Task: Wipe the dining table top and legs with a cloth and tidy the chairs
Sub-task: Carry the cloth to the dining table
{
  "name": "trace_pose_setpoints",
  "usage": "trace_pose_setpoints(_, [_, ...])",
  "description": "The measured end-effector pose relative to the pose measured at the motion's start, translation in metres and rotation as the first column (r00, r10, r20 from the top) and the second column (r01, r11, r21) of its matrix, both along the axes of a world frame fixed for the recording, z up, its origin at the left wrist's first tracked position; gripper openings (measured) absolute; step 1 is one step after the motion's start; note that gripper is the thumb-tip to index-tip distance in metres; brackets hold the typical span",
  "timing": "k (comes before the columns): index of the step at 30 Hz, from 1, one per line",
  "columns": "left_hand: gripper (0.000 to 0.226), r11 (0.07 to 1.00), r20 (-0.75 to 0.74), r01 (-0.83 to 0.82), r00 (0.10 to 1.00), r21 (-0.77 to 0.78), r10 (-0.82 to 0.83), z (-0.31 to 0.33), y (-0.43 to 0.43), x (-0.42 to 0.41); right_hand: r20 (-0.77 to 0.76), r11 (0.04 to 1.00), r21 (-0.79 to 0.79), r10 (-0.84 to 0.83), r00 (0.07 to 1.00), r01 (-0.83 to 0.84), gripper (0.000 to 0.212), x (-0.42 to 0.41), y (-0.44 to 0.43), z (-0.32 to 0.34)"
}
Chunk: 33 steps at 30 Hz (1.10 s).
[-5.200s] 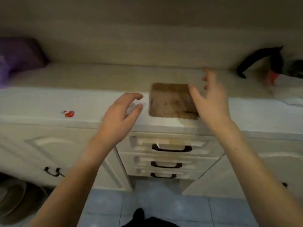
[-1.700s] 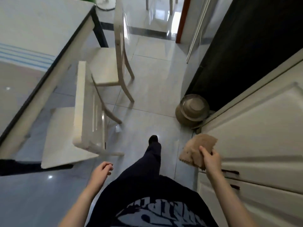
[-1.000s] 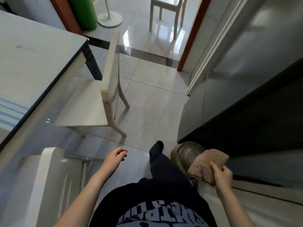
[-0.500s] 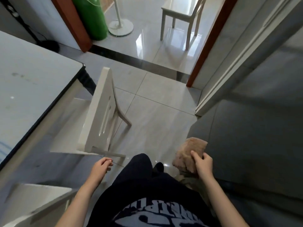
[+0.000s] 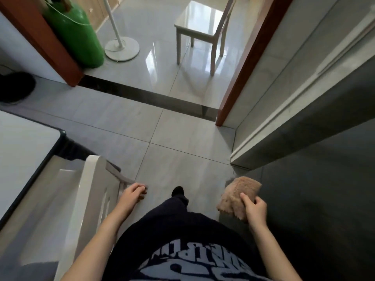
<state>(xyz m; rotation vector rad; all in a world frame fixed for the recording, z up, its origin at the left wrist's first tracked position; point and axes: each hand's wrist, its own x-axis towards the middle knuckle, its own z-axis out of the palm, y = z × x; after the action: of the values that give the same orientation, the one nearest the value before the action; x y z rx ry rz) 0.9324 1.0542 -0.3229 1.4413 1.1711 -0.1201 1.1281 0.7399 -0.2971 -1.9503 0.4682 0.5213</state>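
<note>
A brown cloth hangs bunched from my right hand, low on the right beside a dark wall. The dining table, white with a dark rim, fills the left edge. A white chair stands tucked against the table, its backrest toward me. My left hand is curled with fingers closed just right of that backrest, holding nothing; whether it touches the chair is unclear. A second white chair stands beyond the doorway at the top.
A doorway with red-brown frames and a dark threshold strip lies ahead. A green gas cylinder and a white fan stand sit beyond it at left. Grey floor tiles stretch ahead; my dark-trousered leg steps forward.
I have walked forward along the table toward the doorway with the cloth in my right hand. The nearer chair has slid lower left in view; my left hand is beside its backrest.
</note>
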Motion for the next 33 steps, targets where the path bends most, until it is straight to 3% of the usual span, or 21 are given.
trace_pose_setpoints(7, [0.019, 0.995, 0.038, 0.099, 0.994, -0.020, -0.099, 0.013, 0.083, 0.125, 0.016, 0.994, 0.015, -0.109, 0.994, 0.109, 0.033, 0.100, 0.054, 0.024])
trace_pose_setpoints(14, [0.015, 1.000, 0.066, 0.019, 0.998, 0.009, -0.020, 0.003, 0.139, 0.216, 0.004, 0.995, 0.045, -0.087, 0.996, 0.086, 0.034, 0.219, 0.126, 0.015])
trace_pose_setpoints(18, [0.015, 0.995, 0.024, -0.039, 0.999, 0.092, 0.037, -0.008, 0.159, 0.255, 0.008, 0.998, 0.027, 0.048, 0.999, -0.048, 0.006, 0.308, 0.191, 0.009])
trace_pose_setpoints(24, [0.021, 0.931, -0.044, -0.349, 0.934, 0.105, 0.355, -0.009, 0.181, 0.285, -0.055, 0.953, 0.046, 0.301, 0.952, -0.299, 0.007, 0.423, 0.311, 0.021])
trace_pose_setpoints(27, [0.020, 0.833, -0.045, -0.547, 0.833, 0.088, 0.552, 0.000, 0.189, 0.295, -0.056, 0.891, 0.095, 0.450, 0.891, -0.444, 0.003, 0.454, 0.378, 0.027])
trace_pose_setpoints(33, [0.020, 0.685, -0.073, -0.723, 0.682, 0.089, 0.728, -0.002, 0.201, 0.289, -0.118, 0.705, 0.102, 0.709, 0.695, -0.702, 0.010, 0.476, 0.497, 0.019])
